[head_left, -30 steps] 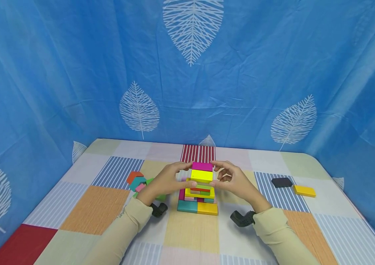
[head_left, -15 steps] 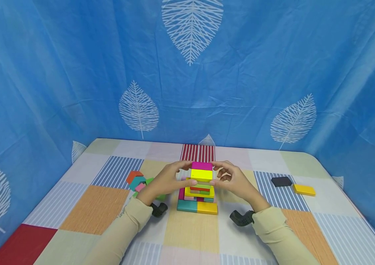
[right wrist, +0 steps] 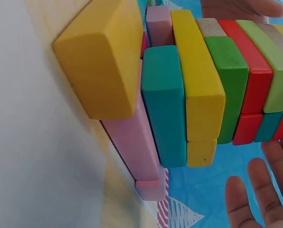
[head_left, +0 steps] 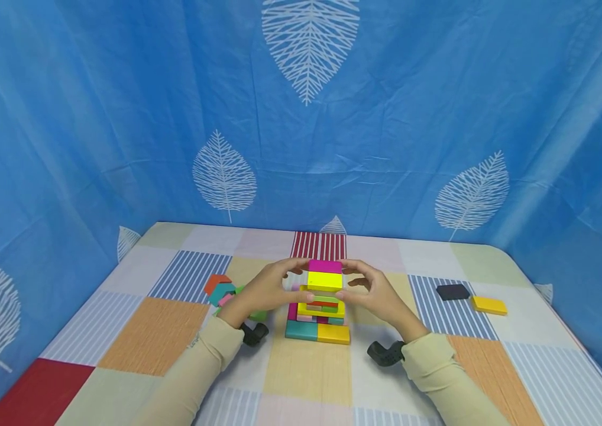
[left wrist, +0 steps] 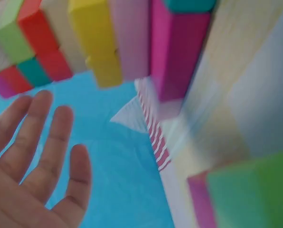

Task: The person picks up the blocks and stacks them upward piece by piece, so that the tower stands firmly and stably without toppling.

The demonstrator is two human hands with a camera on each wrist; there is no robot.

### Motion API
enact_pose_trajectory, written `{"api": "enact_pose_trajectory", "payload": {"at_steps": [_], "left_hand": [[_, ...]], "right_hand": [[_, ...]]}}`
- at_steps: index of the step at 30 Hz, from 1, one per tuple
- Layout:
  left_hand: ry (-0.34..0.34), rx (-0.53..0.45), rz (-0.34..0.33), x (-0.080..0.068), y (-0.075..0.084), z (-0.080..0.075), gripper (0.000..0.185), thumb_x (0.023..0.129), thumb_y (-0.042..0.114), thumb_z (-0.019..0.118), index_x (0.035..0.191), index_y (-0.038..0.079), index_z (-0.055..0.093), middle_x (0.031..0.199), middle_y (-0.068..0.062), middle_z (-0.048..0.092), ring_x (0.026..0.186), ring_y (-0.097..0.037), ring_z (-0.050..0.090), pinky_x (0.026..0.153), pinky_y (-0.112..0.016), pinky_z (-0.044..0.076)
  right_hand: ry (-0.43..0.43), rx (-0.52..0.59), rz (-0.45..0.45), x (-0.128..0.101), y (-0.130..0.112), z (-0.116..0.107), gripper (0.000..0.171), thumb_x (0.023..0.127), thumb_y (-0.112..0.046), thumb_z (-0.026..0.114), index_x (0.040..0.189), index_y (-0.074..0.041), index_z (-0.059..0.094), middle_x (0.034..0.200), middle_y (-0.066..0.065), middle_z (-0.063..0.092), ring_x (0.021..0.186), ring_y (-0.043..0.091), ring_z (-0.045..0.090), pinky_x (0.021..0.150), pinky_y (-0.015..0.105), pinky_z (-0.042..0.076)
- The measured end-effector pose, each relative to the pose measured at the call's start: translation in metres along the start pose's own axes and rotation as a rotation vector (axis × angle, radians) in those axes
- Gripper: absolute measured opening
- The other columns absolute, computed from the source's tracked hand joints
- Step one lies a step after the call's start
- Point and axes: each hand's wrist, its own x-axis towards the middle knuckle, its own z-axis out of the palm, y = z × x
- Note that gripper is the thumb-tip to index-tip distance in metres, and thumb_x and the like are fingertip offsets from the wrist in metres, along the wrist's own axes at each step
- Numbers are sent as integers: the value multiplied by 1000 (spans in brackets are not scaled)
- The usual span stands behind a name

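A tower of coloured blocks (head_left: 321, 309) stands at the middle of the table, several layers high. On its top layer a yellow block (head_left: 324, 280) lies in front of a magenta block (head_left: 325, 266). My left hand (head_left: 269, 288) is at the tower's upper left, thumb near the front and forefinger near the back. Mirroring it at the upper right is my right hand (head_left: 378, 293). The left wrist view shows loose, spread fingers (left wrist: 49, 147) beside the blocks. Similarly relaxed fingers (right wrist: 265, 185) appear in the right wrist view. Exact fingertip contact is hard to make out.
Several loose blocks lie left of the tower, among them an orange one (head_left: 217, 283) and a teal one (head_left: 220, 293), partly behind my left forearm. A black block (head_left: 452, 292) and a yellow-orange block (head_left: 489, 305) lie to the right. A blue leaf-patterned curtain (head_left: 375, 136) surrounds the table.
My right hand has shifted very slightly leftward and its lower fingers have loosened a little. The left hand and the tower look the same.
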Motion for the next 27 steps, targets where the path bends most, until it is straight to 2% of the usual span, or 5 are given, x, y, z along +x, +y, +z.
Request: {"api": "enact_pose_trajectory", "payload": {"at_steps": [9, 13, 16, 20, 27], "left_hand": [[-40, 58, -70, -11, -10, -34, 36, 102, 16, 76, 135, 3, 74, 137, -14, 71, 123, -36, 62, 110, -60, 50], [-68, 97, -158, -18, -21, -45, 29, 100, 5, 74, 128, 0, 76, 131, -15, 73, 124, -40, 61, 104, -54, 57], [-94, 109, -264, -20, -28, -46, 29, 97, 1, 75, 126, 0, 77, 130, -15, 74, 126, -42, 61, 95, -46, 62], [-103, 124, -356, -23, -34, -44, 29, 93, -2, 78, 121, 2, 80, 119, -11, 76, 112, -33, 66, 88, -40, 64], [-94, 208, -367, -25, -37, -44, 18, 94, 4, 81, 112, 6, 83, 102, -3, 74, 97, -22, 63, 90, -42, 61]], "right_hand": [[-17, 15, 0, 0, 3, 2, 66, 93, -9, 82, 149, 10, 53, 140, 26, 64, 127, 39, 59, 103, 37, 56], [-15, 10, -3, -1, 5, 2, 65, 93, -8, 82, 148, 10, 53, 140, 25, 64, 127, 38, 59, 103, 38, 56], [-17, 11, -4, -1, 6, 1, 64, 93, -8, 82, 148, 10, 54, 140, 25, 64, 126, 37, 60, 103, 38, 56], [-20, 13, -5, -1, 7, 1, 64, 93, -10, 82, 147, 10, 54, 140, 25, 64, 126, 37, 60, 103, 38, 56], [-17, 11, -14, -1, 8, 1, 64, 93, -9, 82, 147, 10, 54, 139, 25, 64, 125, 37, 60, 103, 39, 56]]}}
